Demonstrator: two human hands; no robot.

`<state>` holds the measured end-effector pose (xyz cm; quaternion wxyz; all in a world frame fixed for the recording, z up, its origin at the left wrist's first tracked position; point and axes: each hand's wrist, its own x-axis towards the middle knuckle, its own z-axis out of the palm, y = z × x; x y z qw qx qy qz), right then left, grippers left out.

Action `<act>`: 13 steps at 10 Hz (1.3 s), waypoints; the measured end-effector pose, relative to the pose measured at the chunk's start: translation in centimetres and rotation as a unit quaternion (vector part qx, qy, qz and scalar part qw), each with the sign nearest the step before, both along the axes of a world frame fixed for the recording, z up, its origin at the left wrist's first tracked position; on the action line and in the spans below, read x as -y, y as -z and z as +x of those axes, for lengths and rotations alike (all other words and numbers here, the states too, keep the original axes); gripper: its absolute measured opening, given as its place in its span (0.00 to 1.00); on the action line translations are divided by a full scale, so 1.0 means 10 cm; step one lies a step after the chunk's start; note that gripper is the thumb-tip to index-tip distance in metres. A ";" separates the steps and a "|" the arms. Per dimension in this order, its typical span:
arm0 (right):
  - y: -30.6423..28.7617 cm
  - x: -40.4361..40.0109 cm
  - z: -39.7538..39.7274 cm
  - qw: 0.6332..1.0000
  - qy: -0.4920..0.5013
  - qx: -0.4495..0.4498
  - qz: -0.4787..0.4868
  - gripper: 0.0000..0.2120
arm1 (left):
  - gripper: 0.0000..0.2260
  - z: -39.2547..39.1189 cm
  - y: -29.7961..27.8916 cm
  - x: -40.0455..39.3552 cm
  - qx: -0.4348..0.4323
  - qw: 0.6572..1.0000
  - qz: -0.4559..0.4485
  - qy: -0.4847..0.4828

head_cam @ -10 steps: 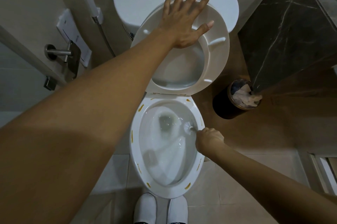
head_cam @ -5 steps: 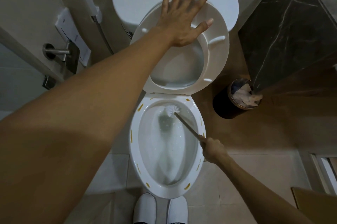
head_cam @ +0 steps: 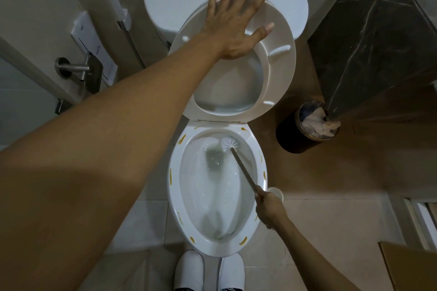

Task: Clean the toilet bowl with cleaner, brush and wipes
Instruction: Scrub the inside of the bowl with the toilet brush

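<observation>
The person is wearing white slippers with a dark patterned edge showing at the bottom of the view. Both forearms are showing bare, no sleeves, watch or rings on the hands.

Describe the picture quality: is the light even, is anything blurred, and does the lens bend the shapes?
Head view: dim, uneven light, brightest on the toilet bowl rim, dark over the black marble wall. Wide-angle distortion swells the left forearm and bows the wall edges. The left hand and brush head look sharp; water streaks in the bowl are slightly smeared. No strong glare.
</observation>
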<state>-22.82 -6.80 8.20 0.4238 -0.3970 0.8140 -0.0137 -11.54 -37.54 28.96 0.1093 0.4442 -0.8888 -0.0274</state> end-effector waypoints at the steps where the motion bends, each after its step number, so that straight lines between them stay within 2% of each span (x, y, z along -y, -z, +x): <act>1: -0.04 0.00 0.02 1.000 -0.024 -0.015 0.005 0.20 | 0.31 -0.01 0.00 0.00 -0.001 1.000 0.000 0.002; 3: -0.17 -0.64 -0.09 0.991 -0.079 -0.101 0.048 0.19 | 0.31 0.00 0.00 0.01 -0.006 1.000 0.004 0.003; 4: -0.18 -0.59 -0.06 0.990 -0.063 -0.117 0.047 0.18 | 0.31 0.00 0.00 0.01 -0.009 1.000 0.004 0.005; 5: -0.08 -0.22 -0.01 0.993 -0.071 -0.091 0.008 0.20 | 0.31 0.00 0.01 0.01 -0.006 1.000 0.005 0.006; 6: 0.05 0.06 0.08 0.999 -0.034 -0.027 -0.002 0.20 | 0.31 0.00 0.02 0.02 -0.002 1.000 0.001 0.005; 8: -0.03 -0.48 0.07 0.999 0.010 -0.028 -0.015 0.21 | 0.31 0.01 0.01 0.03 -0.003 1.000 0.003 0.006; 9: 0.02 -0.42 0.10 0.999 0.014 -0.010 -0.029 0.21 | 0.31 -0.01 0.02 0.03 0.000 1.000 0.000 0.006; 11: 0.14 0.11 0.35 0.994 -0.104 0.027 -0.030 0.20 | 0.32 -0.01 0.03 0.03 0.004 1.000 -0.007 0.005; 12: 0.14 0.03 0.26 0.992 -0.119 0.025 -0.033 0.20 | 0.31 0.00 0.01 0.02 -0.001 1.000 -0.005 0.006; 13: 0.14 -0.08 0.04 0.999 -0.036 0.016 -0.035 0.21 | 0.31 0.01 0.00 0.02 -0.002 1.000 -0.004 0.006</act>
